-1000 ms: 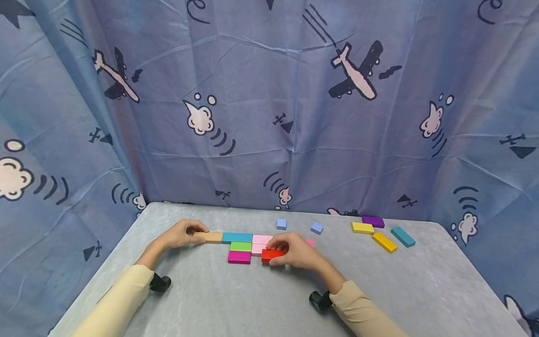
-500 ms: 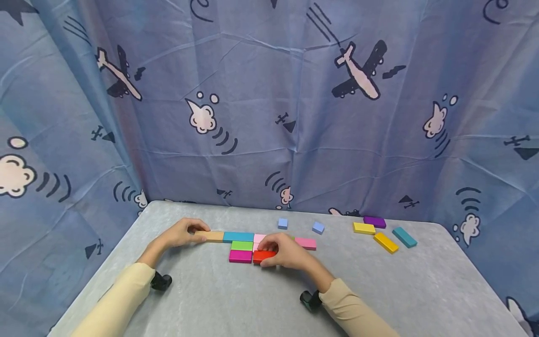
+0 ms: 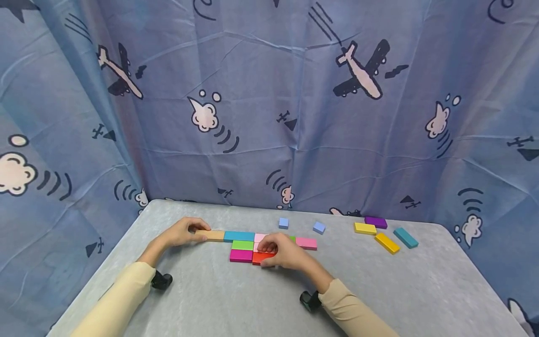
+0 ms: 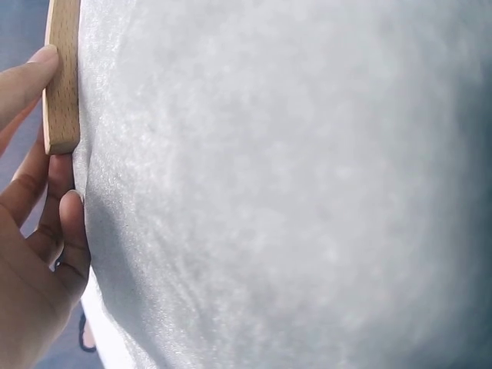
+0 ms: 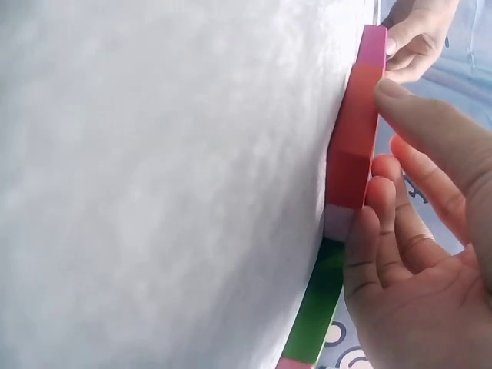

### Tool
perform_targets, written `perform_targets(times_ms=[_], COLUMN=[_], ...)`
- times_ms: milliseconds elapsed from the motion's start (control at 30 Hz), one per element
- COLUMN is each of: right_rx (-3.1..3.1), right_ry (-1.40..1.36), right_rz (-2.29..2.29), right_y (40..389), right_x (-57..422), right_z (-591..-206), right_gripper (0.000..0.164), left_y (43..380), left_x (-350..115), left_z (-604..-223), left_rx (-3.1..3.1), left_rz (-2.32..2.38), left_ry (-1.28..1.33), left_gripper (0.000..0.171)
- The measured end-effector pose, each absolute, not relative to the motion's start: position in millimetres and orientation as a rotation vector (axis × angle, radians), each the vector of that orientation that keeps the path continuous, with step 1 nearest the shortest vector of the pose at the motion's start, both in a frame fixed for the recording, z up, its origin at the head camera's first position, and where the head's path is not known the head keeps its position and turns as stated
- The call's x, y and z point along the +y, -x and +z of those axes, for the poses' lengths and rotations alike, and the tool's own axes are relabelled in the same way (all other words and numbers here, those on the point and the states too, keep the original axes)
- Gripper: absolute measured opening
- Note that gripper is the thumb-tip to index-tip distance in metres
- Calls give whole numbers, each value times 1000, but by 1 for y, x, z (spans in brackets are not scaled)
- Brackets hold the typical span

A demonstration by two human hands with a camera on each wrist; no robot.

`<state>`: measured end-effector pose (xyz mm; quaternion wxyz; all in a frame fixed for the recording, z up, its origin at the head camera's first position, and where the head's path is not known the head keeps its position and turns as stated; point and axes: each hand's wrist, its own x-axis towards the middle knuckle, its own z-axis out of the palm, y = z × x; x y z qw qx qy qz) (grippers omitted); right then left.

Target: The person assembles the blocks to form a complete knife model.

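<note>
At the left end of a flat row of coloured blocks, my left hand (image 3: 183, 231) pinches the natural wood block (image 3: 212, 235); its thumb lies on the near side (image 4: 63, 84). My right hand (image 3: 283, 251) holds a red block (image 3: 262, 258), thumb along its near face and fingers curled behind. That red block (image 5: 355, 131) lines up end to end with the magenta block (image 3: 241, 256). Behind them lie a lime green block (image 3: 243, 245), a teal block (image 3: 239, 237) and pale pink blocks (image 3: 260, 237), partly hidden by my right hand. A pink block (image 3: 306, 243) ends the row at right.
Two small light blue blocks (image 3: 284, 223) lie behind the row. To the right are a yellow block (image 3: 364, 228), a purple block (image 3: 375, 222), an orange-yellow block (image 3: 387, 243) and another teal block (image 3: 406, 238). A patterned curtain (image 3: 269, 117) hangs behind the grey table (image 3: 198, 299).
My right hand has moved left with the red block, bringing it from a gap to the right up against the magenta block. The left hand has stayed at the wood block.
</note>
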<state>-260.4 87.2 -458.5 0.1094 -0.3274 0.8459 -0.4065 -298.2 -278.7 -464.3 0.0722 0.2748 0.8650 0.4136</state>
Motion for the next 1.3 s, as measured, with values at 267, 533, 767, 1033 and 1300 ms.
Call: perform_targets(times_ms=[267, 533, 767, 1033, 1300], right_rx=[2452, 2456, 2479, 2484, 2481], right_ry=[973, 976, 967, 985, 990], right_rz=[-1215, -1175, -1148, -1137, -1142], right_y=[260, 261, 262, 263, 263], right_x=[101, 107, 106, 105, 105], right_z=[-456, -456, -457, -457, -457], right_gripper=[32, 32, 31, 31, 30], left_y=[298, 298, 297, 297, 297], left_x=[-279, -278, -277, -276, -276], left_z=[-464, -464, -463, -462, -462], left_rx=[2601, 2608, 2600, 2595, 2593], left_rz=[1232, 1232, 1241, 1259, 1262], left_ry=[-818, -808, -801, -780, -772], left_gripper=[23, 22, 22, 22, 22])
